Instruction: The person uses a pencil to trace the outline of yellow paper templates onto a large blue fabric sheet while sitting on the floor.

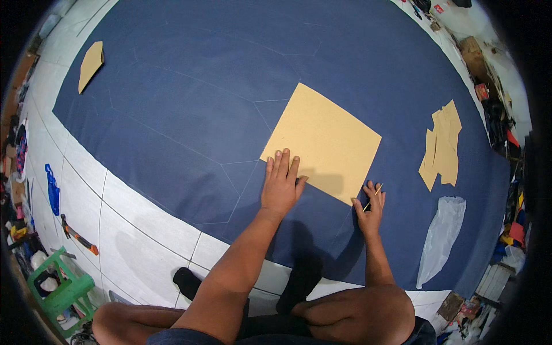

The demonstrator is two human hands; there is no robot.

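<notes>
A large four-sided piece of tan cardboard (330,135) lies flat on a wide dark blue cloth (184,126). My left hand (281,183) rests on its lower left edge, fingers stretched out and pressed on the card. At its lower right corner is my right hand (371,208), thumb and fingertips touching or close to the edge. A thin yellow pencil (374,196) sits between the fingers of this hand, slanting up to the right. Thin pale lines run across the cloth left of and above the cardboard.
Cut cardboard pieces (445,144) and a clear plastic bag (441,241) lie on the cloth at right; another cardboard piece (91,66) is far left. A hammer (79,235), a blue object (52,190) and a green stool (63,290) are on the tiled floor at left.
</notes>
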